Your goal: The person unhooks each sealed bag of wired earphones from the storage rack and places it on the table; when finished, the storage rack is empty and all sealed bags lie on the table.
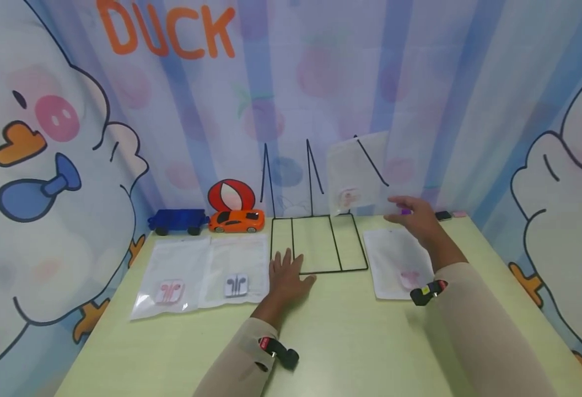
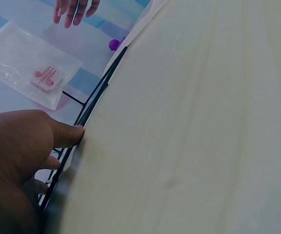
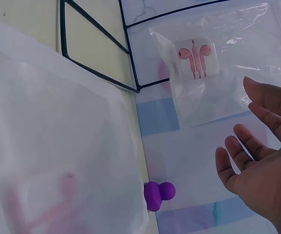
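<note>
A black wire rack (image 1: 316,245) with upright hooks stands at the table's back. My left hand (image 1: 287,278) rests at its front left corner, fingers spread, the thumb touching the front bar in the left wrist view. From the rack's right hook hangs a clear bag (image 1: 365,165) with pink earphones (image 3: 195,59) in a square case. To the right of that bag, my right hand (image 1: 412,218) is apart from it, holding nothing, its fingers loosely bent. Under my right forearm lies another bag (image 1: 392,259) with a pink item inside.
Two bags (image 1: 179,264) with earphone cases lie left of the rack. Behind them stand a blue toy trailer (image 1: 179,221), an orange toy car (image 1: 236,220) and a red-and-white ball (image 1: 231,194). A purple object (image 3: 157,195) sits at the back right. The curtain closes off the back.
</note>
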Motion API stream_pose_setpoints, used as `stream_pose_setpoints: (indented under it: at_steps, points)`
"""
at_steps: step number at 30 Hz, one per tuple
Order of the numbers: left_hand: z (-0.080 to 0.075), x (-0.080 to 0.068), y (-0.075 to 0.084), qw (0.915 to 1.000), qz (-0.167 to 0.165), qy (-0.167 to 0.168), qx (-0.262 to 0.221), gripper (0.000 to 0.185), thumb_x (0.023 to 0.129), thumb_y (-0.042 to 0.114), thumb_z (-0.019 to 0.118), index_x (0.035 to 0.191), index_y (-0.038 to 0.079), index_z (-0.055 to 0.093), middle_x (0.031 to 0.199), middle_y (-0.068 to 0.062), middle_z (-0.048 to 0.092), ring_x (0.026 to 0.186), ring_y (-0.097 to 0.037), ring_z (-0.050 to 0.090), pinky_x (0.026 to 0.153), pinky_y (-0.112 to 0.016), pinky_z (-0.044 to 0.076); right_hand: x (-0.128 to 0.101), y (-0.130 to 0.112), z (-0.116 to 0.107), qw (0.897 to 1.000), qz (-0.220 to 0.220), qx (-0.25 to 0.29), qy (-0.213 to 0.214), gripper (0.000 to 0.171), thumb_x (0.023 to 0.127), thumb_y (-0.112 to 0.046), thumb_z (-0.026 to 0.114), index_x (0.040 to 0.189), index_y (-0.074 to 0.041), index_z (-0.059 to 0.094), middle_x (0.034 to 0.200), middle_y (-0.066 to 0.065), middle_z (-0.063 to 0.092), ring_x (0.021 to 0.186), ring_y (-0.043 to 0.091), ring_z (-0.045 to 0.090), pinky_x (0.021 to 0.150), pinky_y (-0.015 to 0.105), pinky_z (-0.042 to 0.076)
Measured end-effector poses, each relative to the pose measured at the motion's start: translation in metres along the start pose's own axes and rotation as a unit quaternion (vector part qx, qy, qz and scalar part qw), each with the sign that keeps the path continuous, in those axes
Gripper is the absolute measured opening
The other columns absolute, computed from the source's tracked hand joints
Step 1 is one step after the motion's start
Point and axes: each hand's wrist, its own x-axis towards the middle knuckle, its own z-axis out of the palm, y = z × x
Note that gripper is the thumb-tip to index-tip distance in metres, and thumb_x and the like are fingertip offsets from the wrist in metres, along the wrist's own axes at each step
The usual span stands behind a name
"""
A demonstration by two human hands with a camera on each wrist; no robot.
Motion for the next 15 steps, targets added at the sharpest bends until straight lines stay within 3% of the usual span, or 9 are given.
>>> stream_pose_setpoints:
  at_steps: [6,11,15]
  points:
    - [-0.001,0.000,0.002,1.0000,-0.001,0.000,0.000,0.072,0.105,0.047,0.064,0.165,0.010,0.047,0.181,-0.024,0.024,0.169,-0.052,0.012,0.137,-0.066,0.009,0.012,-0.006,0.000,0.997,0.043,0.063,-0.012,0.067,0.104,-0.022,0.075,0.163,-0.008,0.050,0.176,0.024,0.036,0.163,0.045,0.036,0.127,0.066,0.040]
    - [0.000,0.000,0.001,1.0000,0.001,0.002,0.001,0.072,0.105,0.048,0.063,0.165,0.010,0.047,0.180,-0.024,0.024,0.169,-0.052,0.013,0.137,-0.066,0.010,0.022,-0.009,0.003,0.995,0.069,0.075,-0.009,0.067,0.104,-0.031,0.075,0.164,-0.016,0.051,0.178,0.016,0.037,0.164,0.042,0.035,0.130,0.067,0.033]
    - [0.001,0.000,0.002,1.0000,0.003,0.002,0.001,0.072,0.106,0.047,0.063,0.165,0.010,0.047,0.180,-0.024,0.025,0.168,-0.052,0.013,0.137,-0.066,0.010,0.032,-0.008,0.008,0.994,0.080,0.080,-0.012,0.066,0.103,-0.031,0.076,0.163,-0.017,0.052,0.180,0.014,0.032,0.167,0.041,0.029,0.130,0.076,0.026]
